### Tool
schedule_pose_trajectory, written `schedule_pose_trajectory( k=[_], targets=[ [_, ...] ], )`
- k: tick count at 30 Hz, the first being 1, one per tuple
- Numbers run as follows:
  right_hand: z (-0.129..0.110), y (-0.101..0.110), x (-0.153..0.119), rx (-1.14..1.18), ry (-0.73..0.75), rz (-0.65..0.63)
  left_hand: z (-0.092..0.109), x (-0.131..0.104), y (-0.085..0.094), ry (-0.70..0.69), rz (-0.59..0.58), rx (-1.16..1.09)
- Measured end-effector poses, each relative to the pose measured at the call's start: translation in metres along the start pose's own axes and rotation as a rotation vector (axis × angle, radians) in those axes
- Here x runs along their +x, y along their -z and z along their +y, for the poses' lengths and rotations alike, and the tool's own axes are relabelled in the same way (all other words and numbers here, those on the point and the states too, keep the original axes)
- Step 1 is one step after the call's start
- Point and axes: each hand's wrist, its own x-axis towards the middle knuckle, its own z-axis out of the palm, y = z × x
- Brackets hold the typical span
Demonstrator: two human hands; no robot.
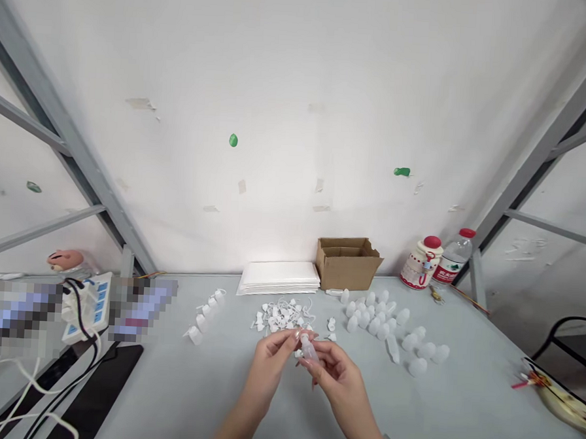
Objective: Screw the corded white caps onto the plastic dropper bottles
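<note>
Your left hand (272, 351) pinches the top and your right hand (338, 375) clasps the body of the small translucent plastic bottle (310, 350), likely steadying both ends, just nearside of the heap of small white plastic pieces (282, 316), seemingly within easy reach.

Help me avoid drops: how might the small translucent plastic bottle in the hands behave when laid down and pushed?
The bottle is probably light, being so small. Its rounded body may roll on the flat grey table, and its smooth-looking surface could prove slippery.
</note>
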Motion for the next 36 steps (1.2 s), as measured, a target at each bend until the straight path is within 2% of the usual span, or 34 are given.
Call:
schedule_pose_trajectory(
  k=[9,16,20,27,32,36],
  targets=[
    [0.004,-0.002,-0.001,-0.121,0.031,0.081,0.002,-0.01,-0.004,-0.002,0.047,-0.147],
    [0.002,-0.004,-0.007,-0.367,0.242,0.147,0.012,-0.02,-0.008,0.014,0.046,-0.199],
    [0.002,-0.006,-0.01,-0.415,0.348,0.174,0.011,-0.02,-0.009,0.019,0.062,-0.241],
    [0.005,-0.006,-0.008,-0.469,0.532,0.197,0.016,-0.025,-0.013,0.035,0.019,-0.285],
    [0.005,-0.005,-0.008,-0.452,0.502,0.195,0.022,-0.027,-0.019,0.05,0.057,-0.339],
    [0.004,-0.005,-0.01,-0.37,0.384,0.18,0.024,-0.028,-0.023,0.052,0.076,-0.386]
  ],
)
